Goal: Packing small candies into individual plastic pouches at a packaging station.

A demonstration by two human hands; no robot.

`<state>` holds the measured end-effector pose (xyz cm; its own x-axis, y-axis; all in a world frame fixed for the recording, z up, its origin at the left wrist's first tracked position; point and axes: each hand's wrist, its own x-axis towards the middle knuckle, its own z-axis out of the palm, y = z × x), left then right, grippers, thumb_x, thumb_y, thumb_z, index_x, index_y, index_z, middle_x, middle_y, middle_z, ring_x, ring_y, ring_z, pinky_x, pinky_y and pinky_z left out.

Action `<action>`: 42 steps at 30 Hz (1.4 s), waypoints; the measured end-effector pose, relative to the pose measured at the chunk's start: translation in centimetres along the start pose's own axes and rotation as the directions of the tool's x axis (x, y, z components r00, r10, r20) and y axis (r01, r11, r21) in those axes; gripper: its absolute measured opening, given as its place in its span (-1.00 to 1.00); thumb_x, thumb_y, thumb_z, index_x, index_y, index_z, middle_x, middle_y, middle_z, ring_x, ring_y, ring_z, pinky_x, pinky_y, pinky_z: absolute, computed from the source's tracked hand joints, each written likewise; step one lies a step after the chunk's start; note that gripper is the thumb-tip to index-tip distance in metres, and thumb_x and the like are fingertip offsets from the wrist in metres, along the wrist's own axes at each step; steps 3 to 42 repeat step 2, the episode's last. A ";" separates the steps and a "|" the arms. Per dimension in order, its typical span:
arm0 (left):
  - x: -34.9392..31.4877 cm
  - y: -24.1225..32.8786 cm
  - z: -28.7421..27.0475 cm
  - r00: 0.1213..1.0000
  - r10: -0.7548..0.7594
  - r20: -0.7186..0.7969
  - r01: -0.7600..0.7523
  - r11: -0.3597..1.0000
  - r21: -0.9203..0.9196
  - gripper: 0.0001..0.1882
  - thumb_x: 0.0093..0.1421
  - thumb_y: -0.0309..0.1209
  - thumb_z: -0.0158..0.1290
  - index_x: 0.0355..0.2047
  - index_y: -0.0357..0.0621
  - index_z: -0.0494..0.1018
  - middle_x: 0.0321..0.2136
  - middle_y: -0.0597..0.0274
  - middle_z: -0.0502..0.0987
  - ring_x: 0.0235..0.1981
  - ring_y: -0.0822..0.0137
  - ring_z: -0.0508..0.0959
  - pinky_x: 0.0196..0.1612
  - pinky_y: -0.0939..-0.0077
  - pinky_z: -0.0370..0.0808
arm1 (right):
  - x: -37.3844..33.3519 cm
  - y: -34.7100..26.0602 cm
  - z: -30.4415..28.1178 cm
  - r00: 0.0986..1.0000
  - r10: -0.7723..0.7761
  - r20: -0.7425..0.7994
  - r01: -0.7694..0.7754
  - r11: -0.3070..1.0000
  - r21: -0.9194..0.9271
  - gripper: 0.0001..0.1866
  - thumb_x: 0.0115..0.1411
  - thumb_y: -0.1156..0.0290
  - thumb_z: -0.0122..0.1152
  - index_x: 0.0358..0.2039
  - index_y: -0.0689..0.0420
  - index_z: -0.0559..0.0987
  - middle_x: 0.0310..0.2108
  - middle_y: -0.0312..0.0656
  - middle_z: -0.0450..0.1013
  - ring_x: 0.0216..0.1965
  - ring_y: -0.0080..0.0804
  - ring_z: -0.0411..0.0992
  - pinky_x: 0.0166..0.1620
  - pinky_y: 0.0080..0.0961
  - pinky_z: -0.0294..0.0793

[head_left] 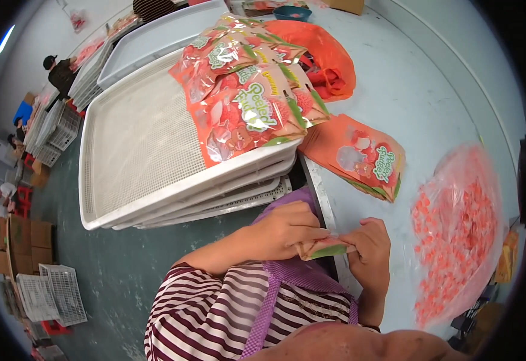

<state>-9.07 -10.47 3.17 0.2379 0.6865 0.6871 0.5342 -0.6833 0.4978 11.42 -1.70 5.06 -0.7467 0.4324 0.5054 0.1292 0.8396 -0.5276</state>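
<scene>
Close to my body, my left hand [292, 227] and my right hand [371, 248] pinch a small coral-and-green candy pouch [325, 248] by its two ends. It is seen nearly edge-on, so its contents are hidden. Just beyond my hands, a fanned stack of flat coral pouches [368, 157] lies on the pale table. Shiny, plumper pouches [248, 111] are heaped on the right part of a white mesh tray [136, 144]. To the right of my right hand rests a clear plastic bag [458, 234] full of small red-and-white pieces.
More white trays [233, 192] are stacked under the top one, left of the table [419, 96]. Behind the heaped pouches sit an orange-red bag [335, 57] and a teal bowl [292, 13]. Co-workers [60, 75], cartons [31, 240] and white crates [52, 295] are along the far left.
</scene>
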 end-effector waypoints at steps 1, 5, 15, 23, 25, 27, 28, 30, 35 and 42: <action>-0.1 -0.1 0.2 1.000 -0.027 0.005 0.027 0.999 -0.024 -0.65 -0.10 -0.46 0.20 -0.23 -0.23 0.51 -0.43 0.17 0.47 -0.47 0.22 0.45 -0.41 0.40 0.39 | 0.0 -0.1 -0.1 1.000 0.002 -0.011 -0.002 1.000 -0.031 -0.77 -0.23 0.63 0.20 -0.46 0.11 0.56 -0.55 -0.23 0.40 -0.49 -0.24 0.36 -0.16 -0.24 0.34; -0.3 -0.1 0.3 0.998 -0.059 0.012 0.059 0.997 -0.046 -0.64 -0.09 -0.46 0.20 -0.21 -0.23 0.51 -0.40 0.17 0.48 -0.46 0.21 0.45 -0.41 0.40 0.40 | 0.0 -0.4 -0.2 1.000 0.005 -0.022 -0.006 0.998 -0.057 -0.76 -0.24 0.62 0.21 -0.46 0.09 0.56 -0.56 -0.24 0.40 -0.49 -0.24 0.36 -0.15 -0.24 0.35; -0.3 -0.1 0.3 0.998 -0.059 0.012 0.059 0.997 -0.046 -0.64 -0.09 -0.46 0.20 -0.21 -0.23 0.51 -0.40 0.17 0.48 -0.46 0.21 0.45 -0.41 0.40 0.40 | 0.0 -0.4 -0.2 1.000 0.005 -0.022 -0.006 0.998 -0.057 -0.76 -0.24 0.62 0.21 -0.46 0.09 0.56 -0.56 -0.24 0.40 -0.49 -0.24 0.36 -0.15 -0.24 0.35; -0.3 -0.1 0.3 0.998 -0.059 0.012 0.059 0.997 -0.046 -0.64 -0.09 -0.46 0.20 -0.21 -0.23 0.51 -0.40 0.17 0.48 -0.46 0.21 0.45 -0.41 0.40 0.40 | 0.0 -0.4 -0.2 1.000 0.005 -0.022 -0.006 0.998 -0.057 -0.76 -0.24 0.62 0.21 -0.46 0.09 0.56 -0.56 -0.24 0.40 -0.49 -0.24 0.36 -0.15 -0.24 0.35; -0.3 -0.1 0.3 0.998 -0.059 0.012 0.059 0.997 -0.046 -0.64 -0.09 -0.46 0.20 -0.21 -0.23 0.51 -0.40 0.17 0.48 -0.46 0.21 0.45 -0.41 0.40 0.40 | 0.0 -0.4 -0.2 1.000 0.005 -0.022 -0.006 0.998 -0.057 -0.76 -0.24 0.62 0.21 -0.46 0.09 0.56 -0.56 -0.24 0.40 -0.49 -0.24 0.36 -0.15 -0.24 0.35; -0.3 -0.1 0.3 0.998 -0.059 0.012 0.059 0.997 -0.046 -0.64 -0.09 -0.46 0.20 -0.21 -0.23 0.51 -0.40 0.17 0.48 -0.46 0.21 0.45 -0.41 0.40 0.40 | 0.0 -0.4 -0.2 1.000 0.005 -0.022 -0.006 0.998 -0.057 -0.76 -0.24 0.62 0.21 -0.46 0.09 0.56 -0.56 -0.24 0.40 -0.49 -0.24 0.36 -0.15 -0.24 0.35; -0.3 -0.1 0.3 0.998 -0.059 0.012 0.059 0.997 -0.046 -0.64 -0.09 -0.46 0.20 -0.21 -0.23 0.51 -0.40 0.17 0.48 -0.46 0.21 0.45 -0.41 0.40 0.40 | 0.0 -0.4 -0.2 1.000 0.005 -0.022 -0.006 0.998 -0.057 -0.76 -0.24 0.62 0.21 -0.46 0.09 0.56 -0.56 -0.24 0.40 -0.49 -0.24 0.36 -0.15 -0.24 0.35; -0.3 -0.1 0.3 0.998 -0.059 0.012 0.059 0.997 -0.046 -0.64 -0.09 -0.46 0.20 -0.21 -0.23 0.51 -0.40 0.17 0.48 -0.46 0.21 0.45 -0.41 0.40 0.40 | 0.0 -0.4 -0.2 1.000 0.005 -0.022 -0.006 0.998 -0.057 -0.76 -0.24 0.62 0.21 -0.46 0.09 0.56 -0.56 -0.24 0.40 -0.49 -0.24 0.36 -0.15 -0.24 0.35; -0.3 -0.1 0.3 0.998 -0.059 0.012 0.059 0.997 -0.046 -0.64 -0.09 -0.46 0.20 -0.21 -0.23 0.51 -0.40 0.17 0.48 -0.46 0.21 0.45 -0.41 0.40 0.40 | 0.0 -0.4 -0.2 1.000 0.005 -0.022 -0.006 0.998 -0.057 -0.76 -0.24 0.62 0.21 -0.46 0.09 0.56 -0.56 -0.24 0.40 -0.49 -0.24 0.36 -0.15 -0.24 0.35; -0.3 -0.1 0.3 0.998 -0.059 0.012 0.059 0.997 -0.046 -0.64 -0.09 -0.46 0.20 -0.21 -0.23 0.51 -0.40 0.17 0.48 -0.46 0.21 0.45 -0.41 0.40 0.40 | 0.0 -0.4 -0.2 1.000 0.005 -0.022 -0.006 0.998 -0.057 -0.76 -0.24 0.62 0.21 -0.46 0.09 0.56 -0.56 -0.24 0.40 -0.49 -0.24 0.36 -0.15 -0.24 0.35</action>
